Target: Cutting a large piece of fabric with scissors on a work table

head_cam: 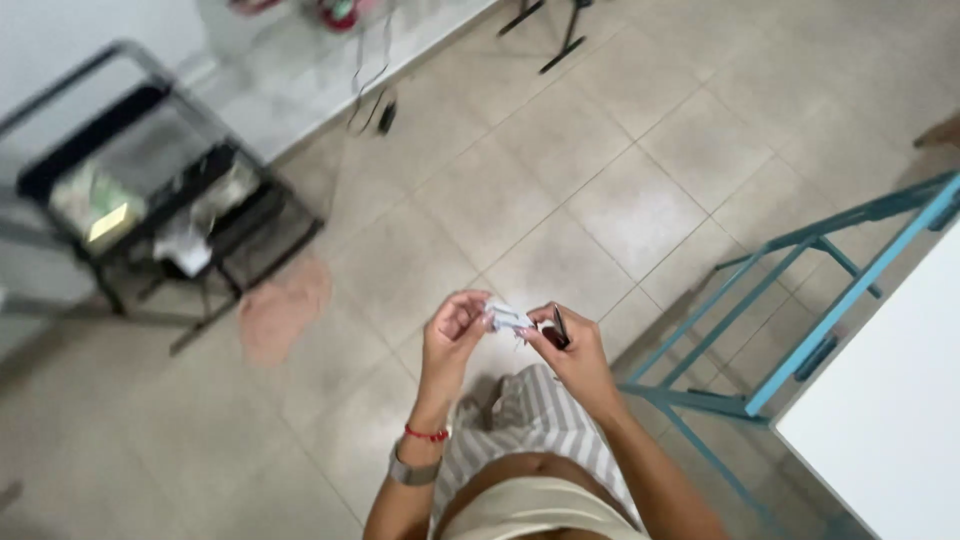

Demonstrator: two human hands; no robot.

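Item: small white folded paper piece [507, 319], crumpled edges, blurred | Position: above the tiled floor [560, 190], left of the blue-framed tabletop [890, 400] | Your left hand [455, 330]: fingers pinched on its left end | Your right hand [570, 350]: pinching its right end, also clamping a thin dark pen [560, 326].

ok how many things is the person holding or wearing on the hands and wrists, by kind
small white item held between both hands: 1
dark slim object in the right hand: 1
red cord bracelet on the left wrist: 1
grey wristband on the left wrist: 1
total: 4
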